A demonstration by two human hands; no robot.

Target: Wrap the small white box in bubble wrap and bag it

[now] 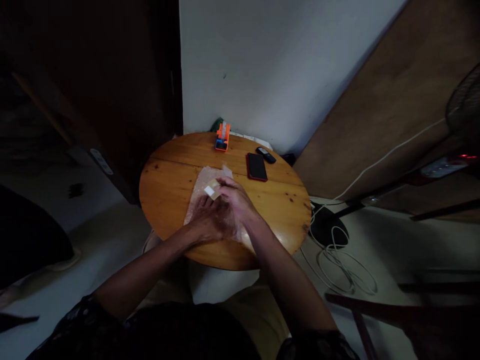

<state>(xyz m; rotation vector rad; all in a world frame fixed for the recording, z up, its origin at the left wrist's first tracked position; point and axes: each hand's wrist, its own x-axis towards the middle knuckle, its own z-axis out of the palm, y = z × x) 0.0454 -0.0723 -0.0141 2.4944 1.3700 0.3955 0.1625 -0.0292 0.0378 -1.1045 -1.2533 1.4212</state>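
A sheet of clear bubble wrap [204, 181] lies on a round wooden table [168, 190]. My left hand [210, 220] rests flat on the wrap, fingers stretched out toward a small flat object [212, 189], tan with a white end. My right hand [234, 197] lies beside the left, its fingers curled at that small object and pinching its edge. Both hands touch each other over the wrap.
An orange and blue tape dispenser [222, 137] stands at the table's far edge. A phone in a red case [257, 166] and a small dark remote [266, 154] lie at the back right. White cables [337, 260] coil on the floor to the right, near a fan stand [423, 185].
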